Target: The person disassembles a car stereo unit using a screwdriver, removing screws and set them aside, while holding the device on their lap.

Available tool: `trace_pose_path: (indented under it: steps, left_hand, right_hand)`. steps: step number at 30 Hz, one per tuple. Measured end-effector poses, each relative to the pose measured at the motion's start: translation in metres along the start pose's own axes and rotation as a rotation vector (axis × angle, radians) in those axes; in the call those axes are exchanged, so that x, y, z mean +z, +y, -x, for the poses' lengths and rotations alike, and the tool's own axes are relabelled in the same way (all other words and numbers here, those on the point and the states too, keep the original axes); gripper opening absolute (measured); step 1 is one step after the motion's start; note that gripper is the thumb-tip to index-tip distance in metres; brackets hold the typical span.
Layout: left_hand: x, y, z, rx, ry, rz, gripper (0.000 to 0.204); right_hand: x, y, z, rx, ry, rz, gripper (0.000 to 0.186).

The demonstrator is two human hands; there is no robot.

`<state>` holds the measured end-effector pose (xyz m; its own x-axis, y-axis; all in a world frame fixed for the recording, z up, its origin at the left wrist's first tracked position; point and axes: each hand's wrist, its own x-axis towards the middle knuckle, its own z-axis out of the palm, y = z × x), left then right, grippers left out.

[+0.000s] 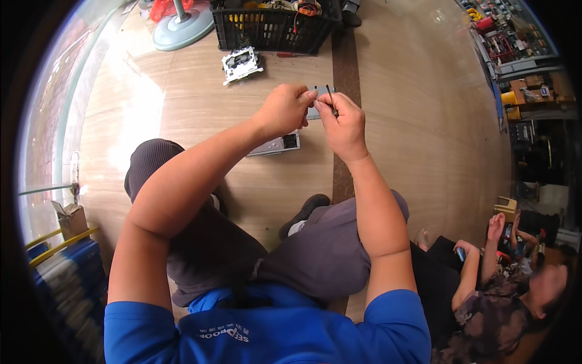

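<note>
In front of me, my left hand [286, 110] and my right hand [347, 128] meet at the fingertips. My right hand is closed round a thin dark rod [329, 92], which sticks up past the fingers; its kind is unclear. Thumb and finger of my left hand are pinched together, and whatever they hold is too small to make out. Just behind the hands a flat grey-blue piece [313, 113] lies on the floor, partly covered by them. A silver-grey metal box-like unit [274, 145] with a dark opening rests nearer, partly hidden by my left forearm.
A white-framed mechanism [241, 65] lies on the tiled floor [418, 121]. Behind it stands a black crate [273, 30] of tools and cables, beside a round stand base [183, 29]. Another person [494, 303] sits at the lower right; shelves of parts [515, 30] line the right.
</note>
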<state>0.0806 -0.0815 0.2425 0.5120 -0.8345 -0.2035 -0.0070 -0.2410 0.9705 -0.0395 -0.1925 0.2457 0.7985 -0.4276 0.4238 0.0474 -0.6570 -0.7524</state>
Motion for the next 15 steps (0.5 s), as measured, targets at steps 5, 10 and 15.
trace_pose_path:
  steps: [5,10,15]
  left_hand:
    - [-0.008,-0.009,-0.003,-0.025,-0.019,0.019,0.035]
    - [-0.017,-0.040,-0.013,-0.007,0.046,-0.232,0.036]
    - [-0.013,-0.104,0.005,-0.078,-0.432,-1.127,0.032]
  right_hand:
    - [0.009,0.002,0.001,0.025,-0.030,0.036,0.005]
    - [0.018,0.029,-0.001,0.084,-0.054,0.080,0.008]
    - [0.036,0.092,0.007,0.219,-0.165,0.242,0.015]
